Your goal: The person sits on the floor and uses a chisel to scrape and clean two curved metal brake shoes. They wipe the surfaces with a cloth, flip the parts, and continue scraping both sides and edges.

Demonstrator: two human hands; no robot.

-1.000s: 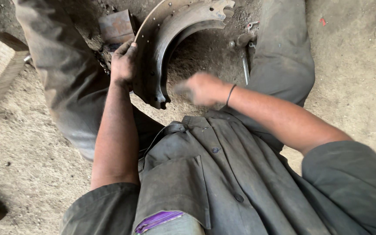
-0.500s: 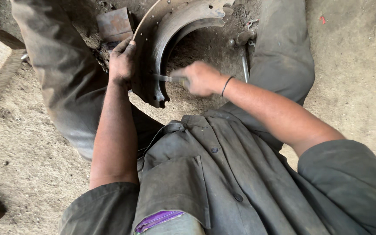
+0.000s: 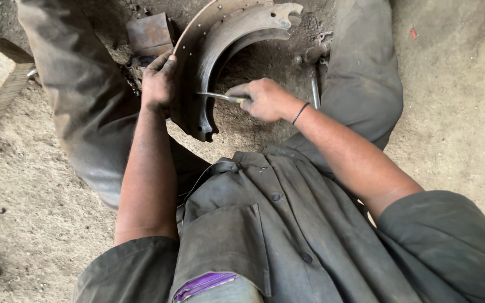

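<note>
Rusty brake shoe [image 3: 209, 62] stands on edge on the dirt between the person's legs, unmoved since a second ago. Right hand [image 3: 262, 100], blurred and raised then, now holds a thin tool [image 3: 215, 96] against the shoe's inner web. Left hand [image 3: 159, 83] clasps its outer rim. Metal block [image 3: 150, 32] lies just behind, rod [image 3: 314, 87] right of it.

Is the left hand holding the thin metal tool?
No, the left hand grips the brake shoe's outer edge; the right hand holds the tool.
</note>
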